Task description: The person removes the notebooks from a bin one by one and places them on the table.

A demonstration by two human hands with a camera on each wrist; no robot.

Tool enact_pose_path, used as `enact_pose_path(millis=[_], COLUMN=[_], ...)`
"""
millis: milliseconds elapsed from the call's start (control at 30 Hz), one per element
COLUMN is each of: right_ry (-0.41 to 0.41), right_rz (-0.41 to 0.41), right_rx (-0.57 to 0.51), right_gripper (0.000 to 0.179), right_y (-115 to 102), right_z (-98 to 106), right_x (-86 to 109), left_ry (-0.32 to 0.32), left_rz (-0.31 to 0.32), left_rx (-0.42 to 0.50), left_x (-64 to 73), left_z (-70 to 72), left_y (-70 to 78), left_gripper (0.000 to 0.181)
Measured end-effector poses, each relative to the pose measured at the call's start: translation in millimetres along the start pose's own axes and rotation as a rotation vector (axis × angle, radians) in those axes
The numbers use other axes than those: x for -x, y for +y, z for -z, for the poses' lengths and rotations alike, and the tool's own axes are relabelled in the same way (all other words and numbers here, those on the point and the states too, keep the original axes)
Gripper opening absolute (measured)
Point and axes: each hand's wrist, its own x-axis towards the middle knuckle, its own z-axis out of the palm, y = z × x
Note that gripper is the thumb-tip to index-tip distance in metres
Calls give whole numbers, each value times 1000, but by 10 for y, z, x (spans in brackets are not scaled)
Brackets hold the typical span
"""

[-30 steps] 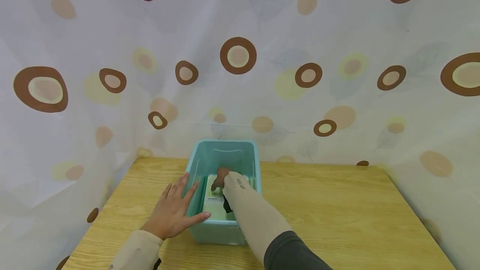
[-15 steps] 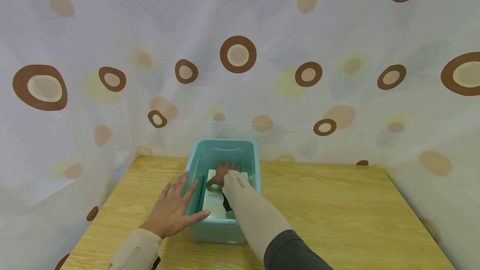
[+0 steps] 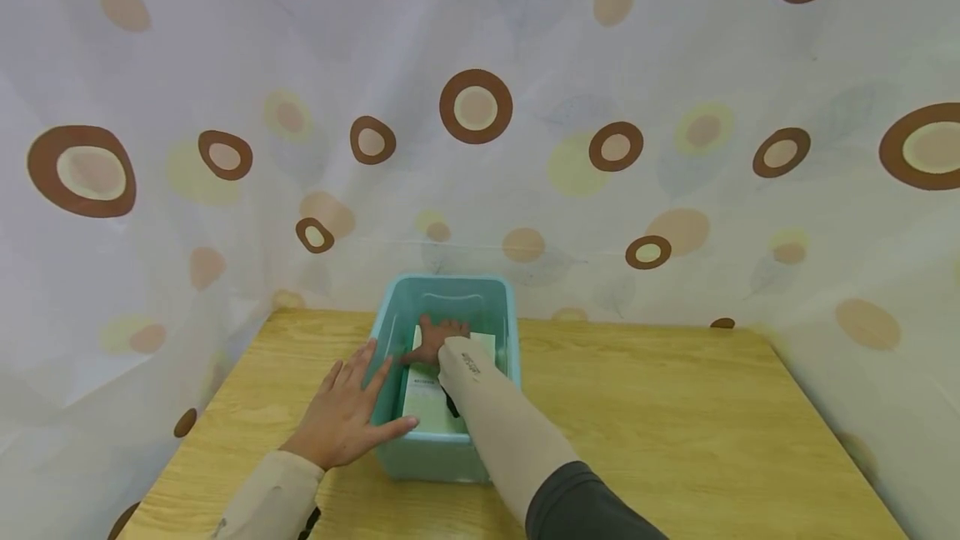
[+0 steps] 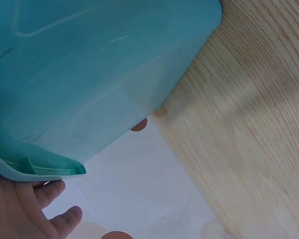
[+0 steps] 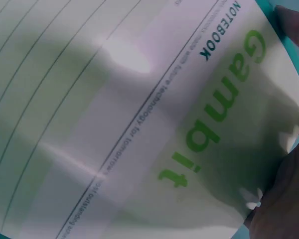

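A light-blue plastic bin (image 3: pixel 431 458) stands on the wooden table. Inside lies a pale green and white notebook (image 3: pixel 429 415) with "Gambit NOTEBOOK" printed on its cover, which fills much of the right wrist view. My right hand (image 3: pixel 437 342) reaches into the bin with its fingers spread over the notebook's far part. In the right wrist view, the fingertips sit at the notebook's edge, and the thumb (image 5: pixel 295 25) is by a teal strip along another edge. My left hand (image 3: pixel 347 422) rests with spread fingers at the bin's left rim; two fingertips (image 4: pixel 67 221) show outside it.
The wooden table (image 3: pixel 675 423) extends to both sides of the bin. A white sheet (image 3: pixel 555 48) with brown and beige spots hangs behind it and along the sides. My right forearm crosses over the bin's near right corner.
My right hand has gone from bunched to spread and moved slightly left and away. The notebook has shifted the same way, covering more of the teal strip. My left hand has stayed at the rim.
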Motion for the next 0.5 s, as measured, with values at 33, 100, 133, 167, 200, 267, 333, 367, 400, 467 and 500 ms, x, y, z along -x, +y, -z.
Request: enact_pose_path(millis=[33, 100, 133, 167, 200, 267, 333, 367, 400, 467, 500], right_ry=[13, 33, 40, 44, 51, 55, 59, 64, 74, 93, 105], right_rz=[0, -1, -5, -10, -14, -21, -25, -22, -16, -7, -2], right_rx=[11, 43, 57, 66, 79, 97, 108, 113, 119, 122, 123], right_gripper=[90, 89, 88, 88, 87, 85, 85, 85, 84, 84, 84], right_y=[-6, -18, -26, -34, -39, -50, -63, -68, -75, -96, -107], right_z=[3, 11, 17, 29, 34, 58, 97, 116, 138, 201, 234], right_x=[2, 3, 5, 8, 6, 10, 24, 26, 36, 68, 83], left_ry=[2, 5, 5, 3, 2, 0, 0, -2, -5, -8, -11], left_rz=[-3, -7, -10, -10, -11, -13, -15, -16, -17, -17, -15], left_rx=[-1, -2, -4, -4, -4, -6, -9, -10, -10, -7, -9], left_x=[-1, -4, -4, -6, -8, -9, -11, -13, -14, -13, -14], left_z=[3, 8, 10, 12, 13, 11, 11, 11, 9, 16, 16], left_y=[4, 9, 12, 14, 16, 15, 10, 6, 1, -3, -6], left_gripper=[88, 88, 88, 88, 88, 89, 89, 90, 90, 91, 91])
